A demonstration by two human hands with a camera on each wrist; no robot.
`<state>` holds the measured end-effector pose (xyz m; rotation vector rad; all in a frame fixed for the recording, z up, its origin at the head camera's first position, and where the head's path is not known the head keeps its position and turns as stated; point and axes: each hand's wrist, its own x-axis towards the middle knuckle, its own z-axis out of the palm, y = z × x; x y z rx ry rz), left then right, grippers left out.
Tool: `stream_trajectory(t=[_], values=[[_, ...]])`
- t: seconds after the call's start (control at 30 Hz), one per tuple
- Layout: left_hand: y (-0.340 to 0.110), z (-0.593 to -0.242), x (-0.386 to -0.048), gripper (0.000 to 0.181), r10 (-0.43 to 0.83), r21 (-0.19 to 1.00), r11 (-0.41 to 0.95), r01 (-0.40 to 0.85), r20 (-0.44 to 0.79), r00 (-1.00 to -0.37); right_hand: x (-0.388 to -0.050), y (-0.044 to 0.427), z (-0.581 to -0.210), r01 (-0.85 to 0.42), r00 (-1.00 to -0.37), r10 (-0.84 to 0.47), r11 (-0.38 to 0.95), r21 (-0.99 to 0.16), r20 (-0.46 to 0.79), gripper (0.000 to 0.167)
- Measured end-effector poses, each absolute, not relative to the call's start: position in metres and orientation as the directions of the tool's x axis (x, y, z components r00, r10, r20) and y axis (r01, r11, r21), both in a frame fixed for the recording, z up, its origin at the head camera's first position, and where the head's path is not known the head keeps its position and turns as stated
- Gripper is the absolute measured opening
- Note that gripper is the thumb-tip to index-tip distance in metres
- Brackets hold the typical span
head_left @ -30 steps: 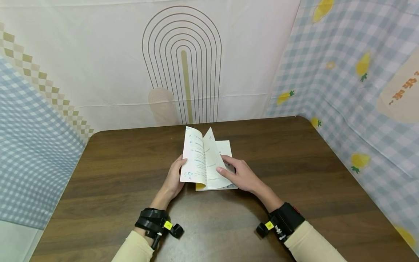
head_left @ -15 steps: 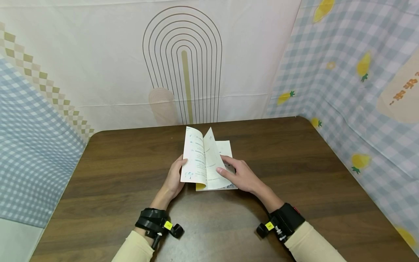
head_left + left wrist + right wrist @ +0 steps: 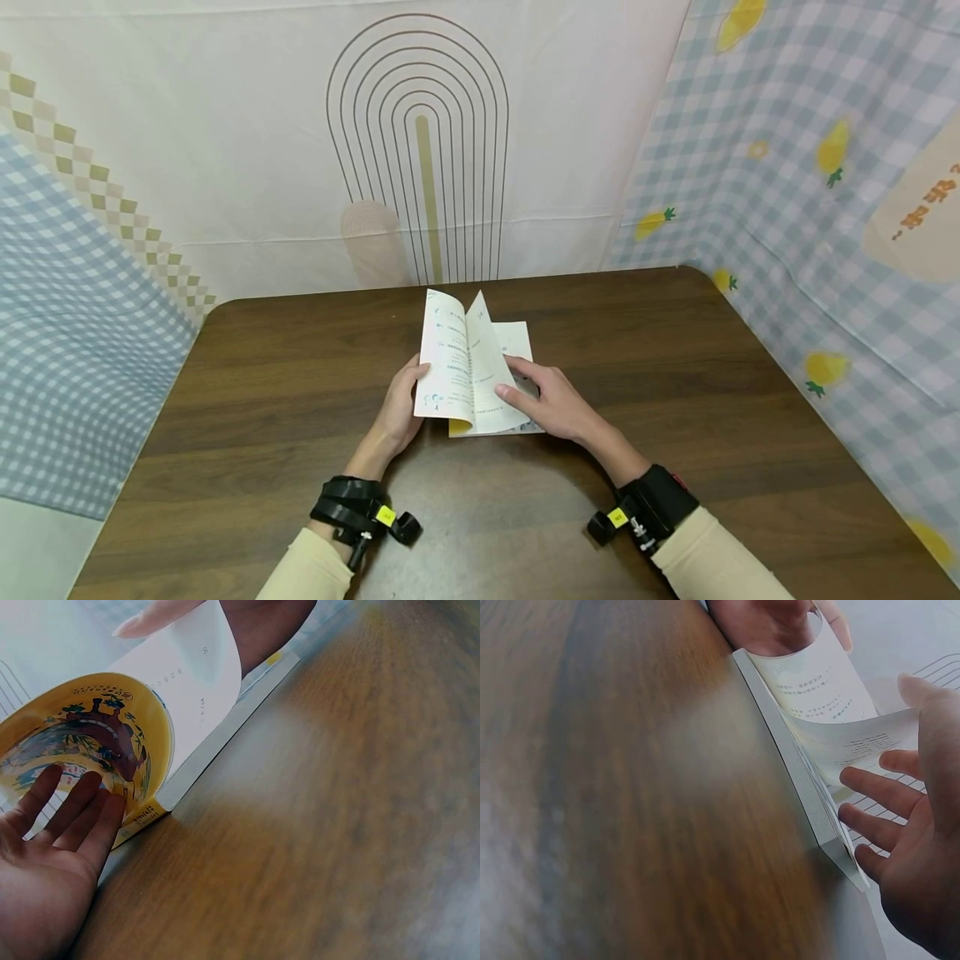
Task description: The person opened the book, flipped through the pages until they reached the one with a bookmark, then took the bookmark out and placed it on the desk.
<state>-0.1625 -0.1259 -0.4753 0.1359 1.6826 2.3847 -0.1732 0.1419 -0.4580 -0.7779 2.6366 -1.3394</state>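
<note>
Yellow, the cover bends back behind the white pages of a paperback book, which sits between my hands with its spine seeming to rest on the brown wood-grain table. Hardly anything has shifted over the past second: leaves and fingers keep their places, so I judge the book is being held steady rather than leafed through. My left hand is partly curved, thumb over the left edge, fingers against the cover. My right hand is looser, thumb and forefinger lightly pinching the raised right-hand leaf. From above, my left fingers are hidden behind the book, and the text is too small to read. Both sleeves are cut off at the bottom of the head view.
</note>
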Motion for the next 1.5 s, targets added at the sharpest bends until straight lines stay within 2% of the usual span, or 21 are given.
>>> stream_trajectory(t=[1.5], values=[[-0.1273,-0.4755,-0.1626,0.054,0.24,0.944,-0.303,-0.129,-0.056,-0.969,-0.1715,0.1391,-0.4573,-0.413,-0.854,-0.499,0.481,-0.774,0.146,0.064]])
